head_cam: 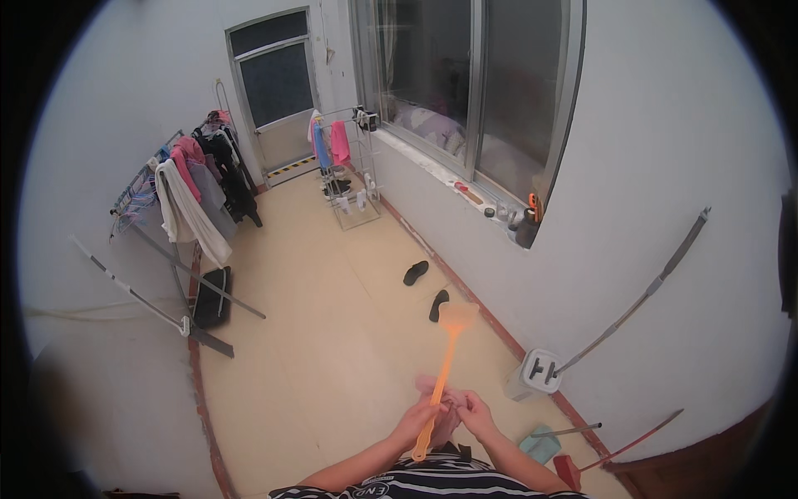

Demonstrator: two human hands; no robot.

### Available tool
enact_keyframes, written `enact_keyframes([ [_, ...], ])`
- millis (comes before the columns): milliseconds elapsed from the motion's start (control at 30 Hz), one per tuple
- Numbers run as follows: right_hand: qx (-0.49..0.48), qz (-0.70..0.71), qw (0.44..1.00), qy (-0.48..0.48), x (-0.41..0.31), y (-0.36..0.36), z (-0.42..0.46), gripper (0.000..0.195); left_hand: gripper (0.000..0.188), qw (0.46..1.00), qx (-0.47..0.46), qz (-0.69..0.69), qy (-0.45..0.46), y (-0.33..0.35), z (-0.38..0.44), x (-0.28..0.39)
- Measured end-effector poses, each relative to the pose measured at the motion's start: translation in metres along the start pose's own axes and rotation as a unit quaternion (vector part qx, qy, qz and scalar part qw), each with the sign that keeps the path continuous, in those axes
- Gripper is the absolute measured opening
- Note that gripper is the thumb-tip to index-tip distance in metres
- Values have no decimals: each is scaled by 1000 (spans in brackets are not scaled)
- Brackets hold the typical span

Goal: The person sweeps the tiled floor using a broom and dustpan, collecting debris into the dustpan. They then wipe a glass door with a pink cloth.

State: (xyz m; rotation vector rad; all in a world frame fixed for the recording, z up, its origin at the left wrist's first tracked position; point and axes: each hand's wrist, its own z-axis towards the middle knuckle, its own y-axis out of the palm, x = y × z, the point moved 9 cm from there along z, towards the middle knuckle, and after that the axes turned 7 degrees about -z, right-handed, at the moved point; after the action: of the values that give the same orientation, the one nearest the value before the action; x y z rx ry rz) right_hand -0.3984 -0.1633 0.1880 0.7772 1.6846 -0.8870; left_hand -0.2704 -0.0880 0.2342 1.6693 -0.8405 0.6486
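An orange plastic fly swatter (450, 349) stands out in front of me, its flat head away from my body. My left hand (419, 419) is closed on its handle and on one side of a crumpled pink cloth (447, 419). On the other side of that cloth, my right hand (476, 413) grips it with bent fingers. Both hands are close together in front of my striped shirt. Part of the cloth hangs below them, and some of it sticks up behind the swatter's handle.
Clothes hang on a rack (181, 268) at the left wall. A metal drying rack (358, 181) stands near the door. Black shoes (416, 273) lie on the floor. Along the right wall are a mop bucket (541, 371), a green dustpan (540, 444) and a red broom (566, 471).
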Motion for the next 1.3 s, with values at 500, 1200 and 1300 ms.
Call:
enact_keyframes([
  [500, -283, 658, 694, -80, -113, -127, 110, 44, 23, 984, 159, -32, 81, -10, 78, 110],
  [1200, -455, 444, 771, 26, -176, 63, 155, 69, 28, 977, 160, -59, 125, -49, 63, 165],
  [1300, -447, 405, 796, 41, -199, 99, 143, 65, 20, 976, 159, -77, 131, -77, 45, 179],
])
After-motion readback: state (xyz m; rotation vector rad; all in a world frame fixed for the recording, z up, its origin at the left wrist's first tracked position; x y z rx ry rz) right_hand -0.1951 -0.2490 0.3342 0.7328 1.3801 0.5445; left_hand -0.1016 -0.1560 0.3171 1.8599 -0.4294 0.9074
